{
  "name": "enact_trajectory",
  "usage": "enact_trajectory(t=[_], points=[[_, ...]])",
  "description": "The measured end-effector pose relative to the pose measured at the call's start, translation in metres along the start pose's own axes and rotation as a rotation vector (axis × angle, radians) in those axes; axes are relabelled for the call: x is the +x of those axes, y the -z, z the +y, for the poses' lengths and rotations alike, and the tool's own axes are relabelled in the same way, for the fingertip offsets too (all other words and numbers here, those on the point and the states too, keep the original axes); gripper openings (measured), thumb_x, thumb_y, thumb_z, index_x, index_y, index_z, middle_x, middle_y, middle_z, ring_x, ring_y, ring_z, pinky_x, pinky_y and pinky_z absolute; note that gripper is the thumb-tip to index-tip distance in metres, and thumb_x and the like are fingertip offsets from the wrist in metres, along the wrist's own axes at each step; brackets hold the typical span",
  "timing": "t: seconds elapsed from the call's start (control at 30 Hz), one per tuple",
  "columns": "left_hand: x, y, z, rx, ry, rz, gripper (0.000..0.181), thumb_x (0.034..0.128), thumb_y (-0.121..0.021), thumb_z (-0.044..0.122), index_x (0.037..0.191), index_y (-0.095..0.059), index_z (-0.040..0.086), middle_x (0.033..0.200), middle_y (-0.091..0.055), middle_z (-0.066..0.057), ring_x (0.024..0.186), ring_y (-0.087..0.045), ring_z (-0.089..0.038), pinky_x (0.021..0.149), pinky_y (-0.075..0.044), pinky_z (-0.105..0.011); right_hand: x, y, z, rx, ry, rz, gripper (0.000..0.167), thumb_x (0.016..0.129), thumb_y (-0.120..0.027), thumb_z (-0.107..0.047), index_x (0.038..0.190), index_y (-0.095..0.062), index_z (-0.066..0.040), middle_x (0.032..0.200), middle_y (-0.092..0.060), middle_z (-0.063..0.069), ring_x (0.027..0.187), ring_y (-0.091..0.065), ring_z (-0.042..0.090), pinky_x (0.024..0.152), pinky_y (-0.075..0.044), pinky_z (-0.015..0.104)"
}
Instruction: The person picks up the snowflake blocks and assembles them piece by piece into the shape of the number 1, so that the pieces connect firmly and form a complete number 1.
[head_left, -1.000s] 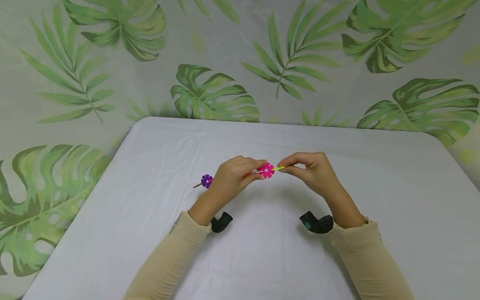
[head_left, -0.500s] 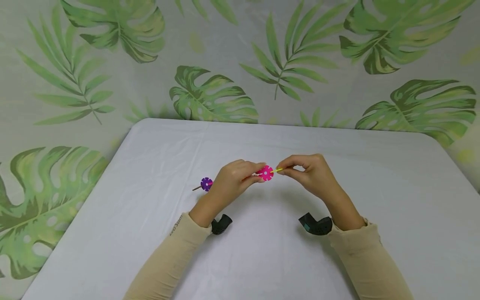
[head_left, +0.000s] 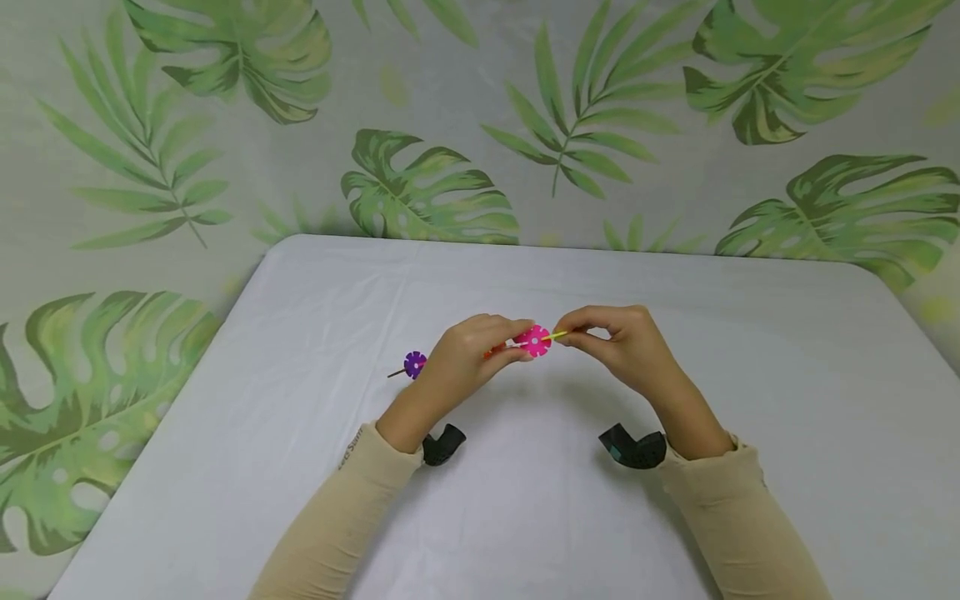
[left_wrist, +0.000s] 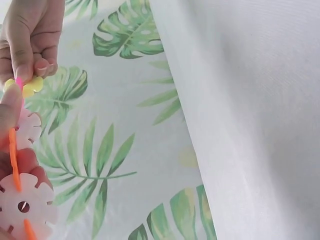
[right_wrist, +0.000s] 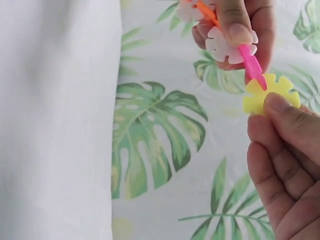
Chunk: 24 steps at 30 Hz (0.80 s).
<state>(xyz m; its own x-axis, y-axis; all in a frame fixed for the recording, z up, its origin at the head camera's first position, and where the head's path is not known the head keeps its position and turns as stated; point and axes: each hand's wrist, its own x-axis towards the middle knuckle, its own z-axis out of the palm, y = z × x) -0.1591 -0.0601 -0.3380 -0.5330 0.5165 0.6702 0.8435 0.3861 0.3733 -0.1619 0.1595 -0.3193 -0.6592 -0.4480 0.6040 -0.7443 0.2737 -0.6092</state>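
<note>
In the head view my left hand [head_left: 472, 350] holds a chain of notched snowflake discs above the table. A pink disc [head_left: 536, 341] stands out past its fingertips, and a purple disc [head_left: 414, 364] shows behind the wrist. The left thumb presses on a white disc [right_wrist: 222, 46], which joins the pink one. Another white disc [left_wrist: 37, 200] and an orange disc [left_wrist: 14, 157] belong to the same chain. My right hand [head_left: 618, 337] pinches a yellow disc [right_wrist: 255, 100] between thumb and forefinger. The yellow disc's edge meets the pink one at the slots; how deep is unclear.
A white-covered table [head_left: 495, 517] lies below both hands. Behind it hangs a leaf-print cloth [head_left: 285, 167]. Black wrist devices, one on the left [head_left: 444, 446] and one on the right [head_left: 632, 447], jut inward from the sleeves.
</note>
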Motion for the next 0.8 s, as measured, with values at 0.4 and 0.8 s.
enact_trajectory(t=[0.4, 0.8], points=[[0.004, -0.003, 0.004, -0.168, 0.032, 0.068, 0.039, 0.0725, -0.074, 0.011, 0.108, -0.063, -0.001, 0.098, -0.065, -0.008, 0.087, -0.058, -0.012, 0.074, -0.047, -0.017, -0.001, 0.005, 0.000, 0.173, -0.080, 0.003, 0.025, 0.073, -0.065, 0.015, 0.094, -0.064, 0.001, 0.090, -0.064, 0.008, 0.083, -0.057, 0.016, 0.075, -0.047, 0.026], [0.006, -0.002, 0.020, -0.421, 0.084, -0.017, 0.046, 0.0805, -0.067, 0.006, 0.124, -0.052, 0.000, 0.108, -0.060, -0.007, 0.081, -0.058, -0.007, 0.076, -0.048, -0.022, -0.001, 0.015, -0.008, 0.353, -0.074, 0.119, 0.017, 0.077, -0.063, 0.010, 0.094, -0.059, 0.012, 0.088, -0.063, 0.009, 0.074, -0.059, 0.018, 0.069, -0.051, 0.025]])
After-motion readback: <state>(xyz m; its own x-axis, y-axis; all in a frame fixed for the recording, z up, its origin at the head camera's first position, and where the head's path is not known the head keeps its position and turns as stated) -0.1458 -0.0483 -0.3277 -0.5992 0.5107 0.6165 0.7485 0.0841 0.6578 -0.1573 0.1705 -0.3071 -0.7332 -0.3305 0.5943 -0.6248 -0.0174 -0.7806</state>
